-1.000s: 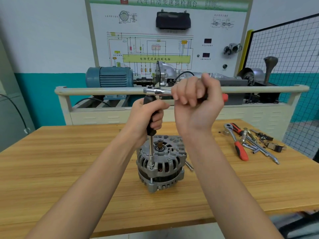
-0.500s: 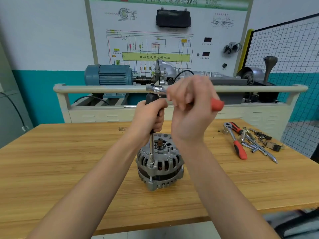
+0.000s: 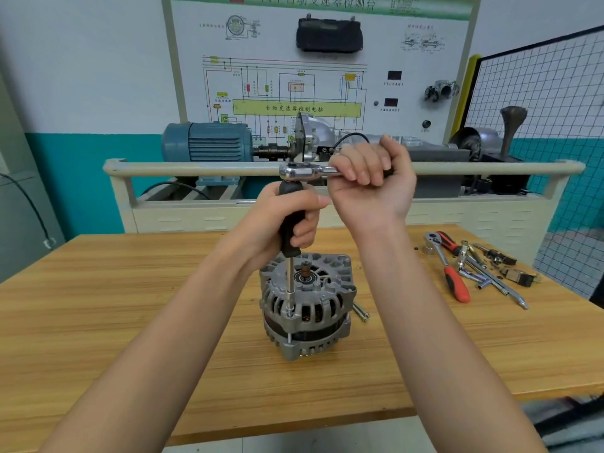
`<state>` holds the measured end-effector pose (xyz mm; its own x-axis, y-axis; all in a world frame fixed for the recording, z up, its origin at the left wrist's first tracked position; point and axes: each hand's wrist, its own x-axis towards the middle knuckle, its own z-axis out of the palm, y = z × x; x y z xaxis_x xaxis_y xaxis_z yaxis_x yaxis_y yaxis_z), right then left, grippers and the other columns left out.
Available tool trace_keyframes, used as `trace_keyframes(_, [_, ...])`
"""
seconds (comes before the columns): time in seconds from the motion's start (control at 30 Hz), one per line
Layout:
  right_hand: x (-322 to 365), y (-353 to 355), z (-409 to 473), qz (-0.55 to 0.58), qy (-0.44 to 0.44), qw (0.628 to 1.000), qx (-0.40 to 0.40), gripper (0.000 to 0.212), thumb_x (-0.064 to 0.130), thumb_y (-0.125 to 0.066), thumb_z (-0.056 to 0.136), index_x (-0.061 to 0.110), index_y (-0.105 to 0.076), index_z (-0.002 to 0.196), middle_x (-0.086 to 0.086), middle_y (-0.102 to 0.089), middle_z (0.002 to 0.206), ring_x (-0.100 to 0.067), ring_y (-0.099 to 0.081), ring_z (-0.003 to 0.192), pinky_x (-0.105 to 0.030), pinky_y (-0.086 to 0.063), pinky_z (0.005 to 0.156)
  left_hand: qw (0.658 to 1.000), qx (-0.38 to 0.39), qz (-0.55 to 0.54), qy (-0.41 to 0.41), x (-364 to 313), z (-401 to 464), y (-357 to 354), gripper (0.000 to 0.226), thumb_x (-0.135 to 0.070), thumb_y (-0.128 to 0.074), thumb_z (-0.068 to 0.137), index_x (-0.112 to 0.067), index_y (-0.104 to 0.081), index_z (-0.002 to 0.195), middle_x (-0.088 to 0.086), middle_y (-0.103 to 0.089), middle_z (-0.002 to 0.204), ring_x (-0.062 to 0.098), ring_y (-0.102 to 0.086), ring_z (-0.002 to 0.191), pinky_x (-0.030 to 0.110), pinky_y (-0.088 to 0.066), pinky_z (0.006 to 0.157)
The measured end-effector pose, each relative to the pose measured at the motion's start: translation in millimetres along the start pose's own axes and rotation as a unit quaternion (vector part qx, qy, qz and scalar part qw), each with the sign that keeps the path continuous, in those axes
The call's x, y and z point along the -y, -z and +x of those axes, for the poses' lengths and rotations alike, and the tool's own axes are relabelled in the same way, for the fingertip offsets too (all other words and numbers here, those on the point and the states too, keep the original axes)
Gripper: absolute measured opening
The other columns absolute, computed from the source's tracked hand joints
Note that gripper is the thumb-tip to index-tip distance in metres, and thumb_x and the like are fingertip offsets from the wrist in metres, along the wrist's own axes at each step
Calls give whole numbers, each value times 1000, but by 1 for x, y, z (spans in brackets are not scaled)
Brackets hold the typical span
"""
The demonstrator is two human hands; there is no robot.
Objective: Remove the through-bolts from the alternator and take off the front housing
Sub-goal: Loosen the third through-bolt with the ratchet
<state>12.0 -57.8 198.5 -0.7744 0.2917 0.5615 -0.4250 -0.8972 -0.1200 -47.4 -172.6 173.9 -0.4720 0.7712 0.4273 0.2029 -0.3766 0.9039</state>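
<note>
Grey cast-aluminium alternator [image 3: 307, 305] upright mid wooden bench [image 3: 98, 305]. Left hand [image 3: 281, 220] fingers wrapped around black-handled extension driver [image 3: 290, 223] above it; right hand [image 3: 369, 184] fingers gripping chrome ratchet wrench [image 3: 305, 171] on top.

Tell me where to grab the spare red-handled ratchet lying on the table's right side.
Grip the spare ratchet by its red handle, coming down from above. It lies flat on the wooden table, the handle end nearest you and clear on its left side, while loose bars and sockets crowd its right side.
</note>
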Motion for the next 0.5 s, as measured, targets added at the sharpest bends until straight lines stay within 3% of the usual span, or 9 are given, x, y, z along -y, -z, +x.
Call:
trace_keyframes(0.13, [-3,0,1,21,34,999,-29,40,12,-44,82,16,-35,43,5,-26,35,-11,-25,32,-23,-24,37,999,-16,-1,42,1,3,-9,42,-16,-56,77,-20,-38,39,-7,-24,34,6,-16,27,15,-14,37])
trace_keyframes(0.27, [-15,-7,-14,-128,124,984,16,47,11,-37,92,17,-37,46,3,-27,38,-13,-27,38,-26,-31,44,987,-159,-2,35,4,6,-11,53,-6,-52,87,-20,-35,38,-6,-22,35,8,-15,29,14,-15,37])
trace_keyframes(0.37, [-33,-13,-26,-275,240,927,89,38,4,-37,89,18,-38,53,2,-32,41,-16,-29,41,-32,-29,49,969,-247,13,26,7,11,-17,51,-4,-52,86,-19,-36,40,-5,-24,36,10,-17,30,14,-17,37])
trace_keyframes(0.43, [-41,-14,-32,-351,307,876,123,34,-3,-35,85,20,-41,61,4,-35,43,-16,-29,42,-37,-24,48,965,-262,23,16,8,11,-19,45,-3,-53,85,-17,-35,46,-6,-28,35,9,-19,31,13,-18,36])
trace_keyframes(0.5, [-43,-13,-33,-376,324,856,143,34,-6,-33,84,20,-42,65,5,-36,44,-15,-29,42,-38,-22,47,967,-252,30,12,10,11,-18,42,-3,-53,86,-16,-35,50,-6,-29,36,9,-20,30,13,-19,36])
